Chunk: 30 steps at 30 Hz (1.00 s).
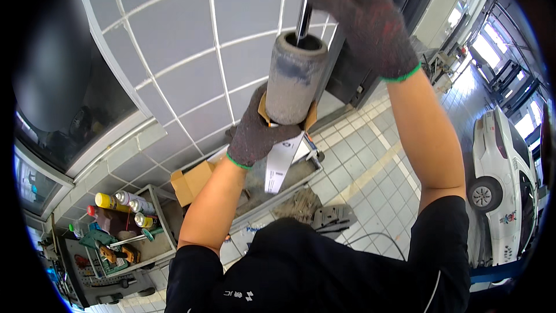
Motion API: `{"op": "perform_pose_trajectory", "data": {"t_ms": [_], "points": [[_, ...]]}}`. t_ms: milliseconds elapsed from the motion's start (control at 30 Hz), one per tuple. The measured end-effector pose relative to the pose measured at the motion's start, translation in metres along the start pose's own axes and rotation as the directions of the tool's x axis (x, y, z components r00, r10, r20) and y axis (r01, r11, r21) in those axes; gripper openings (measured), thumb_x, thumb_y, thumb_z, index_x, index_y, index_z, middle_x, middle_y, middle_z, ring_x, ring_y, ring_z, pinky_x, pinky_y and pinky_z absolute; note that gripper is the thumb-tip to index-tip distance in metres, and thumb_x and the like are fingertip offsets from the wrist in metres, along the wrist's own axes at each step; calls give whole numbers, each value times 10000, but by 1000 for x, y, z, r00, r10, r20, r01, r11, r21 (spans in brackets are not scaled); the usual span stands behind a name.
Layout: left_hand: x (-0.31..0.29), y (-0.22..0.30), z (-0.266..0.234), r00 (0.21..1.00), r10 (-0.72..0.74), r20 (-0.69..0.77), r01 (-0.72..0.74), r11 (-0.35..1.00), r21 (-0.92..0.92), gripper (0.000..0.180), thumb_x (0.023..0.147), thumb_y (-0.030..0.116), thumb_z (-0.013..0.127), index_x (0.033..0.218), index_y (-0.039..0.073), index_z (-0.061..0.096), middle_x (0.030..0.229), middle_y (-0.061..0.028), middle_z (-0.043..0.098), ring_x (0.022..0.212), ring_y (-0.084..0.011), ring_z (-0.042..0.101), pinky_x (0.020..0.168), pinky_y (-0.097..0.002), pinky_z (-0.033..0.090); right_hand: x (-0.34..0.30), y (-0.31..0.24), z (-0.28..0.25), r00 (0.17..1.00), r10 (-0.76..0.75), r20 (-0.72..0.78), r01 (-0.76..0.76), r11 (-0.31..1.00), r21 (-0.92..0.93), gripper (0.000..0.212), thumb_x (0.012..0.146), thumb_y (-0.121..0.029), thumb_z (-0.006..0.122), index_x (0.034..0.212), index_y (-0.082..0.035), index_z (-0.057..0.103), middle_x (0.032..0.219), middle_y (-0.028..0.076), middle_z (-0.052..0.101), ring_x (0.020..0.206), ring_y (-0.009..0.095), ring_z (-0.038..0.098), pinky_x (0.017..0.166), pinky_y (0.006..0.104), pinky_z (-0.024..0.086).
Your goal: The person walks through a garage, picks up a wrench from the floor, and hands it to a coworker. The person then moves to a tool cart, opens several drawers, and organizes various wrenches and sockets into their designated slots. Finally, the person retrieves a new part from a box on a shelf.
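Observation:
A long white cardboard box (280, 165) with brown open flaps hangs in front of me. My left hand (260, 130), in a dark glove with a green cuff, is wrapped round its upper end. Out of the box rises a shock absorber: its worn grey dust sleeve (294, 84) is scuffed, and a shiny rod (306, 11) comes up from the sleeve's open top. My right hand (370, 20), gloved alike, is raised beside the rod with its fingers stretched out and apart. Its fingertips are at the rod's upper part; the rod's top end is cut off by the picture's edge.
Below the box stands a metal-edged cart (278, 197) with an open brown carton (194, 182). At lower left, a tool trolley (168, 220) carries spray cans (113, 202) and a yellow power tool (119, 253). A tiled wall (179, 52) is ahead; a white car (504, 191) stands right.

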<state>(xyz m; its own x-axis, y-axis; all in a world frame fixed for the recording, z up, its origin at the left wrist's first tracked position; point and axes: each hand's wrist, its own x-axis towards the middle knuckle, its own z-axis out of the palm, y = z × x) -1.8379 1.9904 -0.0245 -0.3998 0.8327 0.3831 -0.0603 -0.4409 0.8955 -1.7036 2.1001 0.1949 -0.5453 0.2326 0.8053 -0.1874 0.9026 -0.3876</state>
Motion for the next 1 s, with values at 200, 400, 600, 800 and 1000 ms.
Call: {"op": "perform_pose_trajectory", "data": {"t_ms": [200, 400, 600, 800, 1000], "points": [[7, 3, 25, 999, 4, 45, -3, 1000, -16, 960, 729, 86, 941, 1531, 6, 419, 1431, -153, 637, 1337, -263, 627, 1133, -424, 515, 120, -58, -70, 963, -102, 251, 138, 981, -133, 817, 1072, -657, 487, 1360, 97, 613, 1246, 228, 710, 1027, 299, 707, 955, 415, 594], [-11, 9, 10, 999, -10, -46, 12, 999, 46, 936, 729, 82, 934, 1516, 16, 431, 1436, -145, 635, 1326, -258, 638, 1122, -417, 525, 168, -78, -43, 758, 144, 636, -86, 989, -121, 825, 1093, -670, 418, 1247, 92, 695, 1029, 143, 738, 825, 208, 653, 811, 369, 561], [-5, 6, 15, 998, -1, 68, -2, 999, 50, 965, 727, 99, 932, 1535, 9, 412, 1429, -147, 638, 1316, -263, 644, 1111, -424, 537, 119, -83, -50, 715, 135, 686, -2, 982, -191, 1154, 935, -931, 306, 1440, 61, 613, 1268, 225, 716, 1139, 285, 653, 1081, 444, 485], [-14, 12, 16, 999, -48, -21, 50, 988, 143, 976, 700, 94, 932, 1529, 4, 426, 1396, -152, 652, 1295, -265, 645, 1107, -419, 534, 81, -104, -61, 645, 72, 761, 72, 985, -154, 1160, 907, -958, 297, 1461, 8, 621, 1349, 227, 691, 1240, 343, 625, 1146, 479, 442], [-11, 2, 26, 999, 18, 26, -21, 993, 118, 1022, 680, 74, 971, 1533, 5, 411, 1422, -157, 625, 1314, -272, 629, 1131, -426, 526, 76, -75, -48, 657, 174, 733, 129, 933, -337, 1077, 990, -885, 214, 1282, 26, 708, 1299, 273, 694, 1256, 398, 628, 1157, 479, 431]]}}
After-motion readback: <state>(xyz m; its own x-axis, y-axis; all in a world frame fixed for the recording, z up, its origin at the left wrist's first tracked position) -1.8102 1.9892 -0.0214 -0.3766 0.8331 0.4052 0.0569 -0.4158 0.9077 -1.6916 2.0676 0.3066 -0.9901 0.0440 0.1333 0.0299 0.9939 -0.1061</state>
